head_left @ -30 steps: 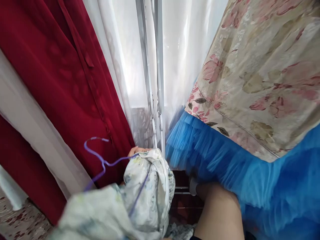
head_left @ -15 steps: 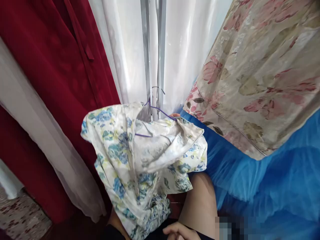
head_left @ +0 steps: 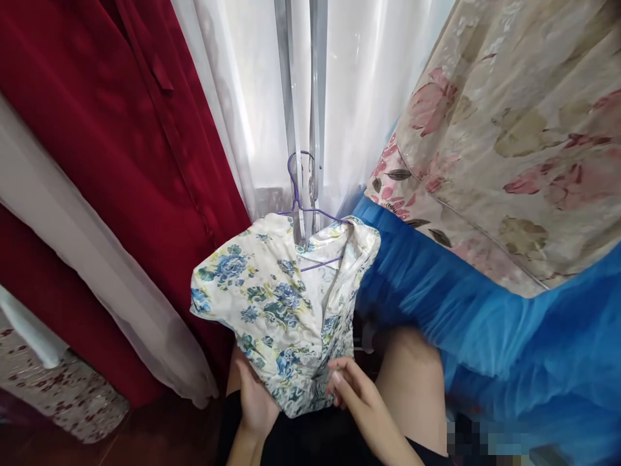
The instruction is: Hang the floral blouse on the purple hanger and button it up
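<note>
A white blouse (head_left: 272, 304) with blue and green flower print hangs on a thin purple hanger (head_left: 295, 200), its V neckline facing me. The hanger's hook is around an upright metal bar (head_left: 317, 97). My left hand (head_left: 257, 398) grips the blouse's lower left edge, thumb along the side and fingers hidden beneath the cloth. At the gathered lower right edge is my right hand (head_left: 356, 391), its fingers curled and pinched against the fabric. The blouse's lower end rests between both hands, above my lap.
A dark red curtain-like cloth (head_left: 145, 194) and a whitish sheer cloth (head_left: 97, 239) hang at left. White fabric (head_left: 359, 84) hangs behind the bars. To the right are a beige floral cloth (head_left: 514, 155) and blue tulle (head_left: 466, 310). My bare knee (head_left: 412, 375) is below.
The blouse has turned and straightened, its front now smoother and its lower end gathered up. My left hand has come out from behind it to its lower left edge; my right hand has risen to it.
</note>
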A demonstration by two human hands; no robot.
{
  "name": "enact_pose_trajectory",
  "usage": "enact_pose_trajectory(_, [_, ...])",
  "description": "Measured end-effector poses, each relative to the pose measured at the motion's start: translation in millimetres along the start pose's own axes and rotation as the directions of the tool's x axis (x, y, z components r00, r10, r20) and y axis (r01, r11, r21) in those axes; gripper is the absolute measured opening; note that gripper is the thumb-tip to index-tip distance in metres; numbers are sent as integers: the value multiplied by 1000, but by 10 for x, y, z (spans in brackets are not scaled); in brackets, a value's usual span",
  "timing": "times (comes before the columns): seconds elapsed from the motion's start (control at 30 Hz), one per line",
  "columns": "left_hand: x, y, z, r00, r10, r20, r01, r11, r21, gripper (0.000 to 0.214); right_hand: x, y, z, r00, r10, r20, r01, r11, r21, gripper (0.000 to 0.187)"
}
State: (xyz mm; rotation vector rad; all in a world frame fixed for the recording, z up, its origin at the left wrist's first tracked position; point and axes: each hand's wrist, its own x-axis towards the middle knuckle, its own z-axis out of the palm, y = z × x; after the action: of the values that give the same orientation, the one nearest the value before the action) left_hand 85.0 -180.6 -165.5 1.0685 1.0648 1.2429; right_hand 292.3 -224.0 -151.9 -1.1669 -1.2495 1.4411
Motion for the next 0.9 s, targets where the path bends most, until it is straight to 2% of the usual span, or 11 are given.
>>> enact_pose_trajectory(0.1, [-126, -60, -69, 991, -27, -130, 16, 996, -89, 76, 259, -141, 82, 998, -69, -6, 68, 994, -83, 36])
enact_pose_trajectory(0.2, [-121, -105, -55, 980, -70, -189, 69, 998, -12, 85, 498, -297, 121, 979, -199, -35, 187, 958, -219, 35])
enact_pose_trajectory(0.3, [-9, -162, -77, 973, -54, -223, 62, 998, 32, 66, 612, -377, 85, 970, -243, -31, 232, 953, -193, 42])
enact_pose_trajectory(0.4, [118, -202, -154, 937, 87, -339, -50, 992, 119, 47, 566, -344, 45, 971, -205, -120, 201, 978, -49, 43])
enact_pose_trajectory(0.5, [159, -220, -146, 761, 382, -524, -239, 917, 320, 37, 436, -254, 102, 970, -124, -211, 147, 984, 100, 40])
enact_pose_trajectory(0.57, [119, -235, -45, 638, 554, -536, -327, 824, 462, 34, 362, -206, 202, 973, -71, -220, 110, 979, 172, 39])
enact_pose_trajectory(0.6, [85, -246, 28, 656, 593, -467, -352, 788, 505, 33, 337, -193, 263, 977, -54, -208, 95, 977, 193, 38])
enact_pose_trajectory(0.7, [-8, -274, 257, 852, 504, -142, -380, 781, 496, 40, 309, -195, 439, 990, -24, -142, 56, 973, 226, 39])
enact_pose_trajectory(0.73, [-23, -273, 313, 888, 455, -73, -371, 799, 474, 42, 313, -207, 483, 992, -17, -123, 46, 971, 234, 40])
enact_pose_trajectory(0.87, [14, -178, 371, 893, 446, -62, -374, 811, 449, 7, 391, -338, 534, 994, 6, -112, 24, 963, 268, 39])
enact_pose_trajectory(0.9, [36, -140, 359, 887, 458, -53, -384, 798, 465, 14, 436, -409, 520, 992, 4, -127, 34, 955, 293, 38])
